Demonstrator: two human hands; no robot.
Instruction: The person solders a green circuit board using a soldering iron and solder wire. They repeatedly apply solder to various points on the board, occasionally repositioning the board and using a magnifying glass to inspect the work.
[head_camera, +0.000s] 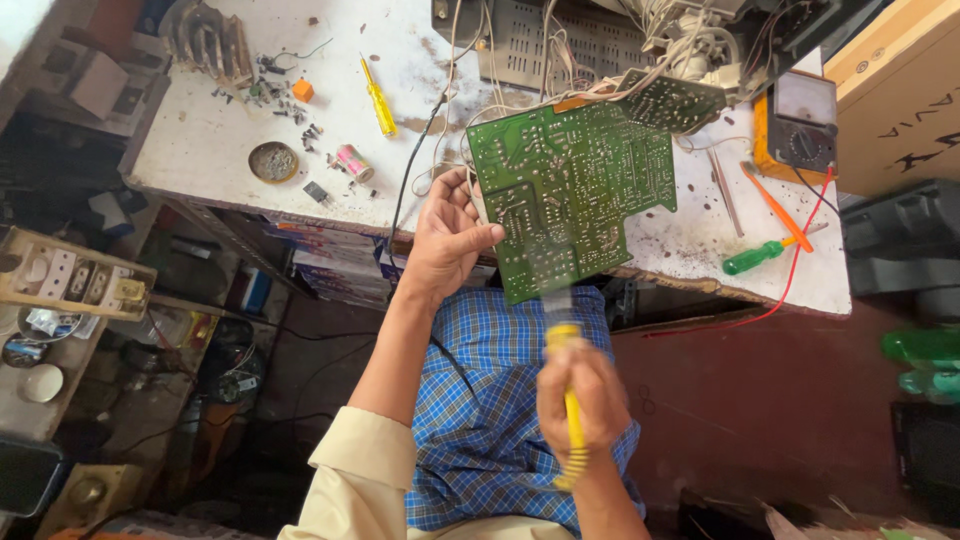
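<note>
Green circuit board (568, 200) overhanging the worktop's (210, 150) near edge, solder side facing me, long axis running away toward the far edge, my left hand (445, 240) pinching its left edge, my right hand (583, 400) fisted around a yellow brush (563, 335), bristles blurred against the board's near edge.

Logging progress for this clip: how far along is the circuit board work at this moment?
Done: the green circuit board is out of the open chassis, wires still attached, solder side up. In hand: the left hand steadies its edge; the right hand brings a yellow-handled tool, blurred, to its lower edge. Left: the board is not back in the chassis, and the multimeter lies aside.
</note>
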